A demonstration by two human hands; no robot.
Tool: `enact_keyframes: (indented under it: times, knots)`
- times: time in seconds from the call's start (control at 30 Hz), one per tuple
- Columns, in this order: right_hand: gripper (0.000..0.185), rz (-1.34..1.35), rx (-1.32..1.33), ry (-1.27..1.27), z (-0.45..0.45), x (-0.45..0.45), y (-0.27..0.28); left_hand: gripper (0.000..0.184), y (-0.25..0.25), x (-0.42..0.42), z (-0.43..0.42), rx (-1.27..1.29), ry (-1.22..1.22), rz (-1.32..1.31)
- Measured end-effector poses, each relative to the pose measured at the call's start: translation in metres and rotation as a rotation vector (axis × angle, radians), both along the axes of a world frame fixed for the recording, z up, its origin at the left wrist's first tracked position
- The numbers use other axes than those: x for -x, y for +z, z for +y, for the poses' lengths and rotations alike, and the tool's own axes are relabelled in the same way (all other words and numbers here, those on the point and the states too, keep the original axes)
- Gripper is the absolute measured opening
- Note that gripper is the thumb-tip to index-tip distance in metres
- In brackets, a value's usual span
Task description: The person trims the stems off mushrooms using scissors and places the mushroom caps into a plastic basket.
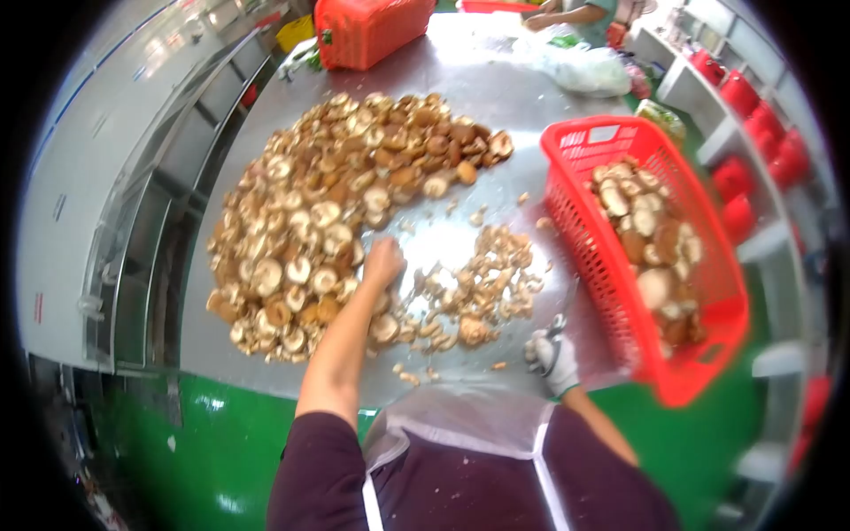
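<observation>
My left hand (385, 259), bare, is at the inner edge of a large heap of brown-capped mushrooms (301, 221). Its fingers look curled, and whatever they may hold is hidden. A white and grey glove covers my right hand (551, 356), low over the table's near side. That hand is closed, with a small dark part showing at its fingers that I cannot make out. Between the two hands lies a loose spread of cut mushroom stems (482, 274). To the right of my gloved hand, a red slotted basket (593, 257) holds mushrooms (651, 230).
The metal table (531, 88) carries another red basket (367, 35) at the far left and a clear plastic bag (584, 69) at the far right. Another person's hand (542, 18) is at the far end. Shelves with red containers (761, 124) line the right side.
</observation>
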State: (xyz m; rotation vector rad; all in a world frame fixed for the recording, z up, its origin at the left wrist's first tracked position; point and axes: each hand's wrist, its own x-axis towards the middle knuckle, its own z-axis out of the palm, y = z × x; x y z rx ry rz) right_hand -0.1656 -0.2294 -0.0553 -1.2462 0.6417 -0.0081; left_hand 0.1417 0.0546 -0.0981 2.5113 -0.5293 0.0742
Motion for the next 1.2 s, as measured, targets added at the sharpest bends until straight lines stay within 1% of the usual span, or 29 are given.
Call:
enact_keyframes:
  times: [0.03,0.07,0.1,0.13,0.17,0.2,0.23,0.3,0.37,0.4,0.43,0.5,0.6,0.7,0.73,0.8,0.9,0.93,0.97,1.0,1.03,1.07,1.1,1.13,1.2]
  knots:
    - [0.014,0.049,-0.024,-0.017,0.0,-0.003,-0.004,0.034,0.014,0.012,-0.01,0.083,0.051,0.104]
    - [0.017,-0.032,0.023,-0.035,0.004,-0.001,-0.01,0.034,-0.01,0.011,-0.014,0.293,0.096,0.248]
    - [0.02,-0.106,0.068,-0.048,0.005,-0.001,-0.014,0.028,0.004,0.026,-0.024,0.676,0.154,0.687]
    - [0.025,-0.142,0.504,0.049,0.0,-0.004,-0.01,0.022,0.047,0.051,-0.041,0.773,0.253,0.895]
    - [0.031,-0.163,0.933,0.156,-0.002,-0.004,-0.007,0.023,0.066,0.071,-0.048,0.965,0.241,0.998]
    - [0.037,0.12,0.933,0.291,0.008,-0.013,0.049,0.027,0.05,0.072,-0.046,1.073,0.094,1.197]
    - [0.036,0.104,0.972,0.325,0.012,-0.02,0.067,0.032,0.077,0.093,-0.053,1.187,0.107,1.227]
    - [0.034,0.079,1.029,0.41,0.022,-0.029,0.083,0.035,0.083,0.113,-0.058,1.338,0.032,1.265]
    - [0.031,0.008,1.145,0.444,0.031,-0.035,0.092,0.044,0.099,0.127,-0.056,1.383,-0.182,1.215]
    - [0.031,-0.002,1.219,0.473,0.032,-0.038,0.093,0.051,0.095,0.131,-0.057,1.345,-0.204,1.139]
    - [0.031,-0.011,1.255,0.482,0.034,-0.04,0.097,0.053,0.106,0.137,-0.058,1.225,-0.155,1.079]
    - [0.031,0.056,1.296,0.528,0.037,-0.041,0.097,0.055,0.102,0.146,-0.06,1.221,-0.144,1.007]
    - [0.032,0.116,1.35,0.575,0.038,-0.041,0.101,0.059,0.096,0.156,-0.058,1.176,-0.212,0.878]
    - [0.031,0.151,1.383,0.647,0.038,-0.041,0.103,0.059,0.096,0.166,-0.064,1.191,-0.193,0.854]
    - [0.031,0.135,1.401,0.642,0.038,-0.04,0.102,0.059,0.101,0.17,-0.067,1.212,-0.222,0.868]
    - [0.031,0.094,1.44,0.629,0.039,-0.041,0.1,0.054,0.093,0.172,-0.07,1.16,-0.189,0.821]
    - [0.03,0.16,1.394,0.704,0.043,-0.041,0.106,0.047,0.094,0.178,-0.064,1.06,-0.107,0.823]
    - [0.031,0.091,1.401,0.798,0.04,-0.04,0.104,0.044,0.099,0.177,-0.068,1.035,-0.105,0.826]
    - [0.031,0.045,1.348,0.827,0.039,-0.038,0.107,0.041,0.099,0.179,-0.069,1.048,-0.093,0.829]
    - [0.03,0.027,1.384,0.821,0.037,-0.036,0.085,0.039,0.092,0.18,-0.066,1.059,-0.106,0.836]
    - [0.029,0.031,1.371,0.808,0.037,-0.038,0.078,0.039,0.084,0.177,-0.066,1.12,-0.117,0.849]
    - [0.03,0.008,1.319,0.85,0.036,-0.043,0.081,0.038,0.09,0.175,-0.067,1.133,-0.087,0.885]
    - [0.032,0.045,1.328,0.839,0.029,-0.046,0.092,0.037,0.103,0.175,-0.073,1.145,-0.054,0.918]
    - [0.03,0.012,1.364,0.825,0.027,-0.047,0.093,0.038,0.097,0.173,-0.073,1.135,-0.051,0.894]
    - [0.034,0.067,1.322,0.88,0.026,-0.053,0.103,0.039,0.089,0.167,-0.069,1.118,-0.054,0.869]
